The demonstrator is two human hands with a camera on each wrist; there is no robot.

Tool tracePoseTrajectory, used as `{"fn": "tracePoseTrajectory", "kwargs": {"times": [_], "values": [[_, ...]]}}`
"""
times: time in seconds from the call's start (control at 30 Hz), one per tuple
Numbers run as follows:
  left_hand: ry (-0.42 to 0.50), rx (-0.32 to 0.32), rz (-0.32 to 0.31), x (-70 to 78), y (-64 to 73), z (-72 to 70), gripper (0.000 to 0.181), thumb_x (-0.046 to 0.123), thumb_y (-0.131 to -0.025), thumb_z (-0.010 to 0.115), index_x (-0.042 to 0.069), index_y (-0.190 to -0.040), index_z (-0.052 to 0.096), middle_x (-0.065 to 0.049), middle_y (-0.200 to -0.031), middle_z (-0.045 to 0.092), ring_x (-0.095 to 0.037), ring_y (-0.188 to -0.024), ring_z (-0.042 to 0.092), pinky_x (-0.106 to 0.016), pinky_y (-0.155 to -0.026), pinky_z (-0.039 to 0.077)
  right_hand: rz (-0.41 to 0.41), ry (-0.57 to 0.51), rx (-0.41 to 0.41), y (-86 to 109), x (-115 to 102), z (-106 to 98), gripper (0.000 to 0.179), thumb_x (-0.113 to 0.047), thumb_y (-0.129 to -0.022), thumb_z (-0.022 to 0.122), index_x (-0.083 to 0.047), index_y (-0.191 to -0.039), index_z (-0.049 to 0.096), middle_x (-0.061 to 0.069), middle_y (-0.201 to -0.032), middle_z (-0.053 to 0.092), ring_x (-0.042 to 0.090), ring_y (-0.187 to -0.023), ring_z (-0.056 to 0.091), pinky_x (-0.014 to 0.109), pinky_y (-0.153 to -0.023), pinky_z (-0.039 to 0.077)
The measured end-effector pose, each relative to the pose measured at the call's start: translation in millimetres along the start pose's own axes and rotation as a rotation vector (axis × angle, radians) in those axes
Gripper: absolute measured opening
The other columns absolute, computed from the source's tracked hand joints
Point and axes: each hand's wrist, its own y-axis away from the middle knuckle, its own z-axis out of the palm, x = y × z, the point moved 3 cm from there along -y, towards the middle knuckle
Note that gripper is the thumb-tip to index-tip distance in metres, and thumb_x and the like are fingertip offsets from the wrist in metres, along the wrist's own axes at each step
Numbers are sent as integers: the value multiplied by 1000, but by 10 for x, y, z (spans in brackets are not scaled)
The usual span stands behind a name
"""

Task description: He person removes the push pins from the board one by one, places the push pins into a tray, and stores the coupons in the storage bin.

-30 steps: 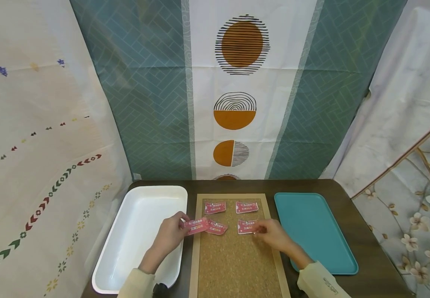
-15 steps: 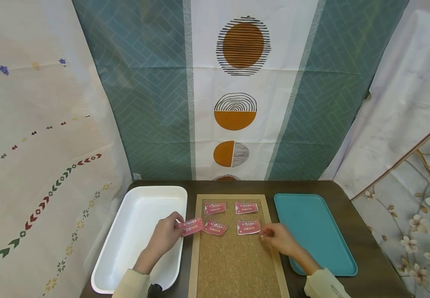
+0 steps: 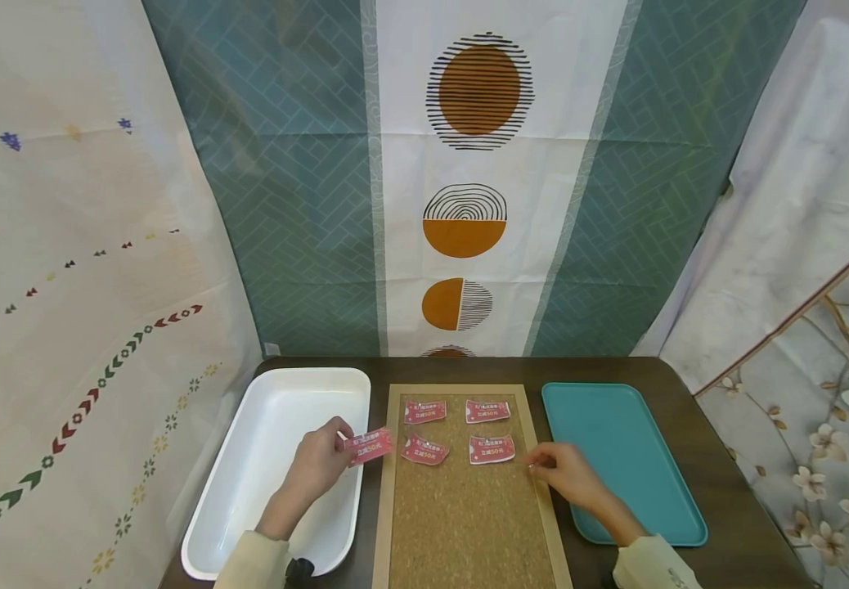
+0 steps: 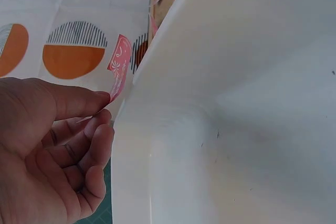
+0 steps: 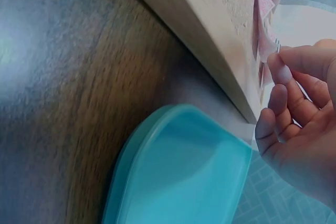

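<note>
My left hand (image 3: 312, 465) pinches one end of a pink coupon (image 3: 370, 447) between thumb and fingers, above the right rim of the white tray (image 3: 207, 491). In the left wrist view this coupon (image 4: 121, 61) curves up from my fingertips. My right hand (image 3: 568, 474) is over the right side of the cork board (image 3: 469, 523). Between its thumb and index finger it pinches a small pin (image 5: 277, 44), whose shiny tip shows in the right wrist view. Several similar coupons are on the board in two rows; the lower right coupon (image 3: 491, 449) is nearest my right hand.
A teal tray (image 3: 619, 450) lies to the right of the board on the dark wooden table (image 3: 741, 523). Patterned cloth (image 3: 307, 204) hangs behind the table, with more cloth on both sides.
My right hand has drawn away from the lower right coupon toward the right, uncovering it. My left hand has moved left with its coupon, away from the lower left one on the board.
</note>
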Motion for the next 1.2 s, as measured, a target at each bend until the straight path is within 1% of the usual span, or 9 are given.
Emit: {"fn": "tracePoseTrajectory", "kwargs": {"times": [0.17,0.2,0.4,0.5,0.77,0.87,1.03,1.2], "values": [[-44,-7,-13,-47,-11,-48,24,5,-91,80,3,-110,66,-4,-79,66,-15,-63,57,-27,-54,48,2,29,15,18,50,-28,10,-1,-94,73,-6,-99,78,3,-93,76,7,-82,66,27,-70,56],[-53,-9,-8,-55,-14,-60,24,5,-90,80,3,-110,66,-5,-80,67,-15,-63,58,-27,-53,49,-2,33,20,22,56,-32,9,0,-94,73,-6,-98,78,3,-92,76,6,-82,66,27,-70,56],[-80,-34,-23,-123,-22,-105,27,7,-90,81,2,-112,65,-6,-82,68,-15,-64,58,-28,-55,50,-2,42,36,40,98,-65,7,0,-94,73,-4,-97,78,3,-90,76,5,-82,66,28,-71,56],[-83,-35,-38,-163,-27,-115,27,7,-90,81,2,-111,65,-7,-83,69,-16,-64,59,-29,-55,51,6,47,46,52,119,-95,6,-2,-94,74,-5,-97,78,3,-90,76,6,-82,66,28,-71,55],[-93,-41,-42,-263,-27,-136,26,7,-91,80,1,-111,65,-6,-81,67,-16,-64,58,-29,-55,50,25,62,71,76,195,-143,4,-3,-92,77,-5,-96,77,-3,-87,74,4,-80,64,28,-70,54],[-102,-43,-51,-293,-21,-160,25,7,-91,79,2,-111,65,-6,-82,67,-16,-64,58,-29,-56,51,40,65,67,88,221,-145,5,-3,-92,77,-6,-96,77,-2,-88,73,4,-79,64,28,-70,53],[-121,-52,-42,-330,-30,-201,26,7,-90,80,1,-111,66,-6,-82,68,-16,-65,58,-30,-56,51,56,70,77,118,249,-153,6,-3,-93,76,-7,-97,77,-2,-89,74,5,-80,65,28,-69,54],[-127,-68,-51,-377,-34,-213,25,6,-90,80,1,-109,66,-4,-77,65,-16,-63,57,-30,-55,50,59,59,85,130,264,-162,6,-1,-92,75,-4,-96,77,1,-87,75,4,-75,64,28,-65,54]]}}
